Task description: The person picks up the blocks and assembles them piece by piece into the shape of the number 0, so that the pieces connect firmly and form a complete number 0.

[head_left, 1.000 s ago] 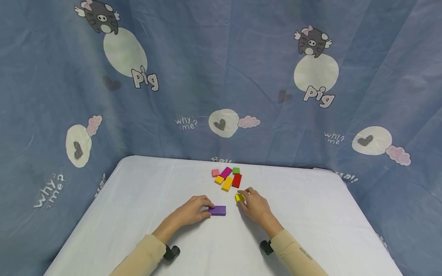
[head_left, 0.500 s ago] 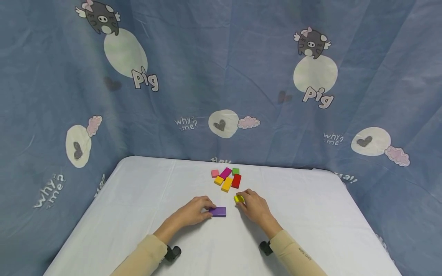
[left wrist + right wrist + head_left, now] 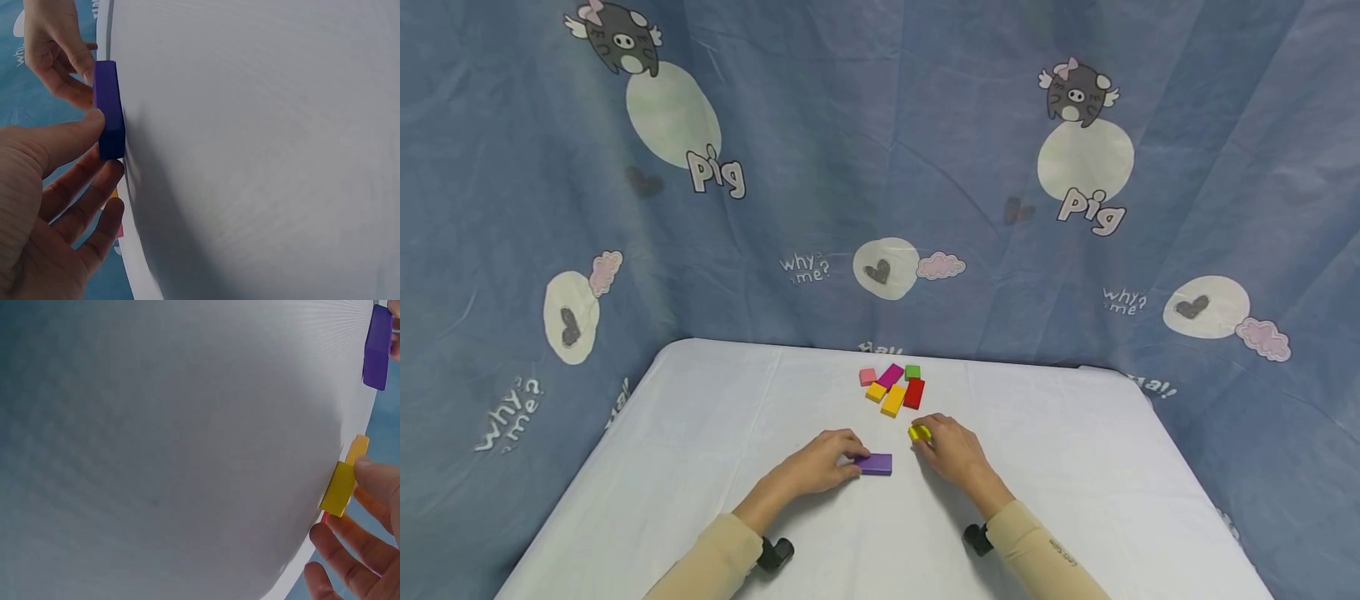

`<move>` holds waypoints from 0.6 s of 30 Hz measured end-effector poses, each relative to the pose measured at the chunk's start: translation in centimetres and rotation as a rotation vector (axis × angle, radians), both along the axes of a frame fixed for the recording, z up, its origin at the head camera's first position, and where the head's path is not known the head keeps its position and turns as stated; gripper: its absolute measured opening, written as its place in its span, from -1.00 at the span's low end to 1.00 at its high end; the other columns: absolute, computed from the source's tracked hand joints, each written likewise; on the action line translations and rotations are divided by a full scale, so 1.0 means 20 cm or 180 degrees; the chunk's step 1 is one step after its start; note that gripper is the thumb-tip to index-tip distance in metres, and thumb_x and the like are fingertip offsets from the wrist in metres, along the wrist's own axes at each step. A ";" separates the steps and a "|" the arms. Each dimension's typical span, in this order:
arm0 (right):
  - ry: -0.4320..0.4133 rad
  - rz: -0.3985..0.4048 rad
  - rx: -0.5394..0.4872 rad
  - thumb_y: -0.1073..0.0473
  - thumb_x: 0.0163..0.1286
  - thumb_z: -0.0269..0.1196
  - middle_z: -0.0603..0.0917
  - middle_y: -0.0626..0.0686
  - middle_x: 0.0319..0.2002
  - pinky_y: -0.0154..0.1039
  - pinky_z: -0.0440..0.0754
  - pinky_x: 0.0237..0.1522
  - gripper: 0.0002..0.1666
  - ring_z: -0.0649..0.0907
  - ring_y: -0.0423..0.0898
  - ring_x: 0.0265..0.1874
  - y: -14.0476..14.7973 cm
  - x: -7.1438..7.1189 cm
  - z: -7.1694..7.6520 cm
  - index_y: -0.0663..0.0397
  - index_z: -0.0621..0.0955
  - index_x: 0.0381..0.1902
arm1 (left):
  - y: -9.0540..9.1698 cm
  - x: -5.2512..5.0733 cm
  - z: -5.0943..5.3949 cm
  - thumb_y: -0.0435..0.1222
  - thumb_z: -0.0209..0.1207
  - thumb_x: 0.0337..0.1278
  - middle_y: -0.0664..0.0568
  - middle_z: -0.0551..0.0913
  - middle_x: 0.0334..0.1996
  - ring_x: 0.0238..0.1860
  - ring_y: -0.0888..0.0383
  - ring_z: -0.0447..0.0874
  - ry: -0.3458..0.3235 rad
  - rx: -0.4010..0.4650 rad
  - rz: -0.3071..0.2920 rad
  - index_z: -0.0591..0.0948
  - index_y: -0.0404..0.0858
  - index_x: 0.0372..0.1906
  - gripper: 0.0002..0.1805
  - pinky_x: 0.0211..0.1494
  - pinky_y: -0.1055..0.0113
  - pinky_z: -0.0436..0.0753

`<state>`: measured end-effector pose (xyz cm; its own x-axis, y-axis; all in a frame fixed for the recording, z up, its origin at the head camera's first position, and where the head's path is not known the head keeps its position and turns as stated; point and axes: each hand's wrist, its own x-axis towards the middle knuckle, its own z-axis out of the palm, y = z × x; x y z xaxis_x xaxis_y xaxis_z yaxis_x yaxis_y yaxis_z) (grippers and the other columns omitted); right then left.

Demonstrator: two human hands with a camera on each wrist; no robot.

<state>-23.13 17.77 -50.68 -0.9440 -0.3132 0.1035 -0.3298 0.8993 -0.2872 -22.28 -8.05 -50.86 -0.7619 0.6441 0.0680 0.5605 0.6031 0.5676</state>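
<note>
My left hand pinches the left end of a purple rectangular block low over the white table. The left wrist view has the thumb on the near side of that purple block, with other fingers behind and below it. To the right and a little farther away, my right hand holds a small yellow block between thumb and fingers. In the right wrist view the thumb lies against the yellow block; part of it is hidden by the hand.
Beyond the hands lies a loose group of blocks: pink, magenta, green, red, a longer orange-yellow one and a shorter one. A blue printed curtain hangs behind the white table.
The purple block has shifted slightly toward the person with my left hand. My right hand and the yellow block have moved very slightly left. The far blocks stay where they were.
</note>
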 end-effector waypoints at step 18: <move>0.0096 0.0165 -0.0029 -0.06 0.31 0.33 0.59 -0.08 -0.32 -0.17 0.63 -0.22 -0.53 0.59 -0.15 -0.31 0.01 0.01 0.00 -0.04 0.63 0.13 | 0.02 0.01 0.02 -0.31 0.34 0.12 0.19 0.65 -0.16 -0.08 0.23 0.58 -0.0023 -0.0063 -0.0187 0.73 -0.21 -0.03 -0.71 0.12 0.15 0.51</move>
